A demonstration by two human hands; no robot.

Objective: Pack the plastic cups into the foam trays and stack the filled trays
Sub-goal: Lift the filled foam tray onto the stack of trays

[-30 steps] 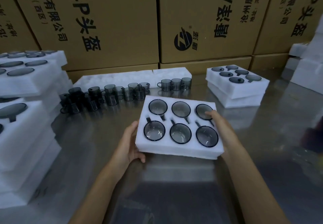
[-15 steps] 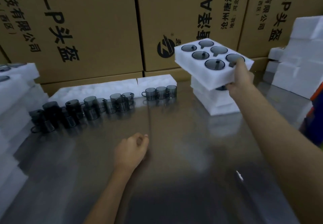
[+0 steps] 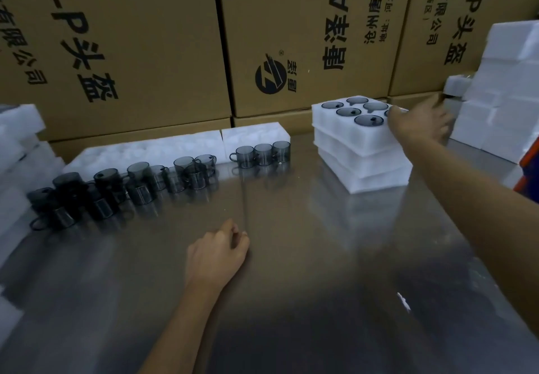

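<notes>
Dim, cool light; the steel table [image 3: 291,257] throws soft pale glare and dark reflections. The right hand [image 3: 420,124] smears with motion blur, and wide-angle bending curves the edges.

Two bare forearms enter from the lower edge, one slim and tapering to the wrist, the other broader because it lies nearer the camera. No sleeve covers either forearm as far as the view shows. The left hand [image 3: 217,252] shows its back and knuckles, with short, plain nails on the fingertips. The right hand [image 3: 420,124] is motion-blurred, so its fingers are indistinct. Both wrists and all visible fingers are bare.
</notes>
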